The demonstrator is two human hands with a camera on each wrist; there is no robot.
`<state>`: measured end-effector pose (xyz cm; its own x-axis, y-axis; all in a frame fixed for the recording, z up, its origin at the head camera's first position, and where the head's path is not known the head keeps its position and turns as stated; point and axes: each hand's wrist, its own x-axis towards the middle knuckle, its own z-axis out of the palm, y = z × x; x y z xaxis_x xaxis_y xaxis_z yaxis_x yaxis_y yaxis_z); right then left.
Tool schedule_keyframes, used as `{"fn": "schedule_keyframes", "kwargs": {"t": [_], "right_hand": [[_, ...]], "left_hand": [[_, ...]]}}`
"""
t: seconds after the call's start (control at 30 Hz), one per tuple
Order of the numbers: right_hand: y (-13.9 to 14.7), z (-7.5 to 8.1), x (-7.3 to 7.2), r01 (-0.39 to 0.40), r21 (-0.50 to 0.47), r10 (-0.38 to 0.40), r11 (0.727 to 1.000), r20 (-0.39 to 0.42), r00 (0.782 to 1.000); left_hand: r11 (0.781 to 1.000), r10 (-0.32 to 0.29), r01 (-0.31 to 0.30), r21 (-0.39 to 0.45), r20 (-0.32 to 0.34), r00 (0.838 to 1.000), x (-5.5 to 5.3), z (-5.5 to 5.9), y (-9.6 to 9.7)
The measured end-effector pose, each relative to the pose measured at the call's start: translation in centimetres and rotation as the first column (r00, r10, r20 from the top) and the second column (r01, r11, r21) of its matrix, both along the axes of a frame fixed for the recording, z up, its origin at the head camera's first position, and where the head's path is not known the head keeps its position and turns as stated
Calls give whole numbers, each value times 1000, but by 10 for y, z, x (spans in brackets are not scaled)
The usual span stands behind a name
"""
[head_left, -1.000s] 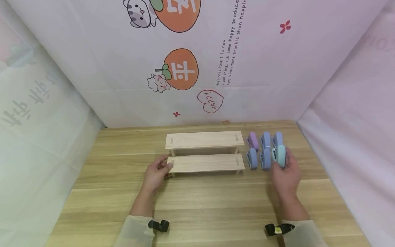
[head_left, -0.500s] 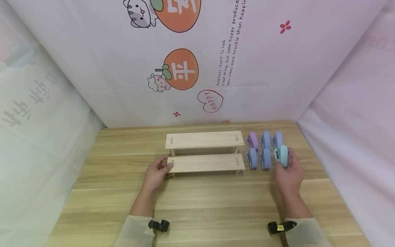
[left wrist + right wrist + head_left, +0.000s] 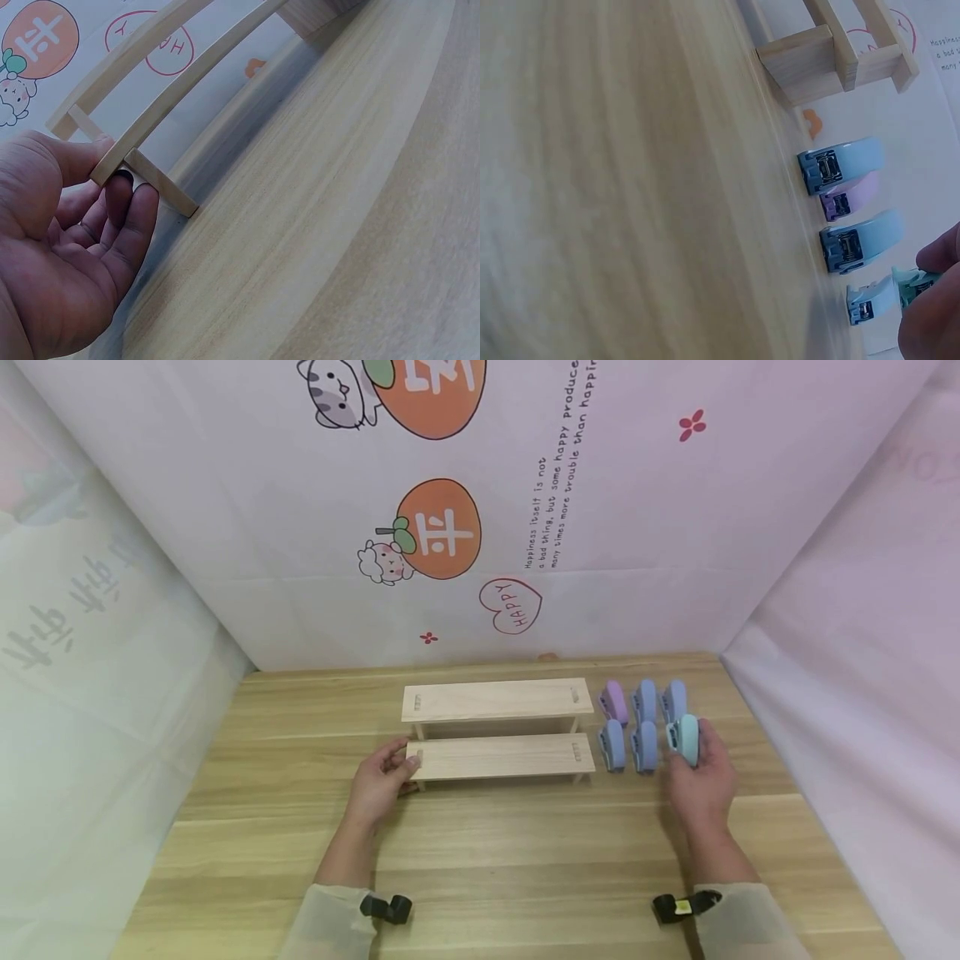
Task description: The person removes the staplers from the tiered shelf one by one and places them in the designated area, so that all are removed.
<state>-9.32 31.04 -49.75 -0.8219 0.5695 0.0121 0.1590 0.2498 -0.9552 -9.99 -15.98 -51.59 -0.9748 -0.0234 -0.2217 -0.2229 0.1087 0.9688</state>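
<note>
My left hand [image 3: 378, 781] pinches the left end of the front wooden shelf [image 3: 502, 757], thumb on top of the board and fingers curled beneath. In the left wrist view, one short leg of this shelf [image 3: 169, 186] reaches down beside my fingertips. My right hand [image 3: 701, 785] grips a small mint-green stapler [image 3: 687, 739] between thumb and fingers, at the front right of the stapler group. Whether it touches the table cannot be seen. To its left are two blue staplers [image 3: 643, 747]. In the right wrist view the hand [image 3: 937, 307] hides most of the mint-green one.
A second wooden shelf [image 3: 498, 700] stands just behind the front one. Right of it, a purple stapler [image 3: 613, 703] and two more blue staplers [image 3: 675, 700] form a back row. The wood-grain table [image 3: 495, 868] meets a printed white cloth [image 3: 622, 610] at the back.
My right hand has shifted slightly right with the mint-green stapler, widening the gap to the blue stapler beside it. My left hand keeps its hold on the front shelf.
</note>
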Motion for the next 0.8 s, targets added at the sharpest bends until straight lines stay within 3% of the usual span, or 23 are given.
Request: {"fn": "schedule_keyframes", "kwargs": {"t": [0.23, 0.53, 0.8], "right_hand": [[5, -6, -3, -24, 19, 22, 1000, 67, 997], [10, -9, -8, -47, 60, 37, 997, 161, 986], [13, -13, -10, -63, 66, 47, 996, 218, 975]], "left_hand": [[1000, -1, 2, -20, 27, 1000, 0, 7, 3], [1000, 14, -14, 0, 6, 1000, -1, -3, 0], [1000, 23, -23, -1, -7, 1000, -2, -4, 0]]}}
